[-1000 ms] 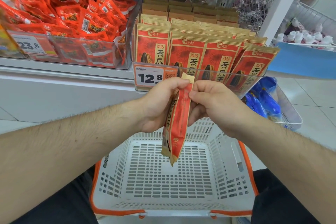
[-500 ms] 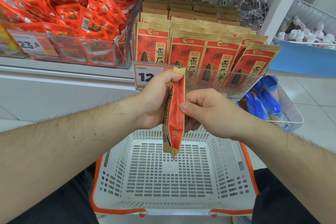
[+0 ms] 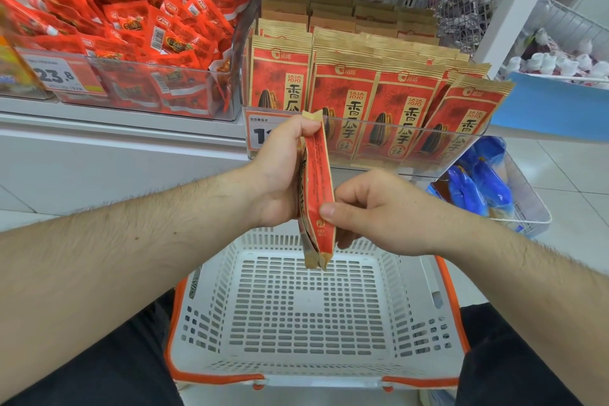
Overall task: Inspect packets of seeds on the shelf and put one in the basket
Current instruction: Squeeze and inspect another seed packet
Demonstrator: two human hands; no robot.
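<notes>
I hold a red and tan seed packet (image 3: pixel 318 188) upright and edge-on above the white basket (image 3: pixel 309 316), which has an orange rim and nothing inside. My left hand (image 3: pixel 283 175) grips the packet's upper part from the left. My right hand (image 3: pixel 372 211) pinches its lower right side between thumb and fingers. Behind my hands, rows of matching seed packets (image 3: pixel 379 99) stand in a clear bin on the shelf.
To the left, a clear bin (image 3: pixel 148 89) holds several small red snack packs behind a 23.8 price tag (image 3: pixel 54 76). A wire basket with blue bags (image 3: pixel 484 188) sits low on the right. A white shelf post (image 3: pixel 524 6) rises at upper right.
My right hand has slid down from the packet's top to its lower part. The left hand has lifted the packet slightly and turned it more upright.
</notes>
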